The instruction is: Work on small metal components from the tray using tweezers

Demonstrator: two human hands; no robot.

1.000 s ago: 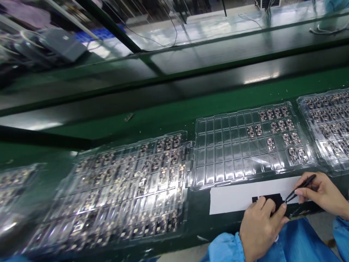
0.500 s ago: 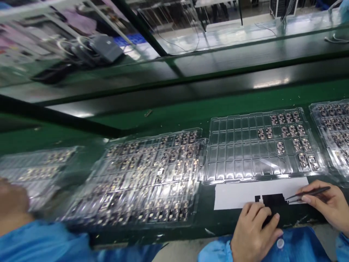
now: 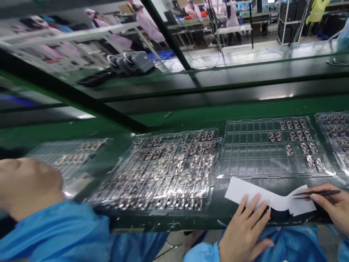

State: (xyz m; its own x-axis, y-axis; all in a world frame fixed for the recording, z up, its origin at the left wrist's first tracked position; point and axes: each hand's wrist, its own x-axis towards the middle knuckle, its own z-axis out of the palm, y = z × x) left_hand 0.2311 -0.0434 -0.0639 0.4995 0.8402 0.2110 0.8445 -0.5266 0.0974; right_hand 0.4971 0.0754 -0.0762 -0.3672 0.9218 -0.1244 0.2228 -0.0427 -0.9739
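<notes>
My left hand (image 3: 247,231) lies with fingers stretched out on a white paper strip (image 3: 245,191) carrying a black patch, at the near edge of the green bench. My right hand (image 3: 334,209) is closed on black tweezers (image 3: 316,194), whose tips rest over the strip's right end. Just behind the strip sits a clear blister tray (image 3: 251,153), mostly empty cells with a few small circuit boards (image 3: 300,136) at its right. To its left is a full tray of boards (image 3: 166,171).
A co-worker's hand (image 3: 27,187) and blue sleeve (image 3: 54,233) fill the lower left. More trays stand at far left (image 3: 65,156) and far right (image 3: 335,134). A dark conveyor belt (image 3: 245,92) runs behind; a grey device (image 3: 141,62) lies beyond it.
The view has swung left and up. A co-worker's hand and sleeve have come into the lower left. The paper strip now bows upward in the middle, and my left fingers have spread flat on it.
</notes>
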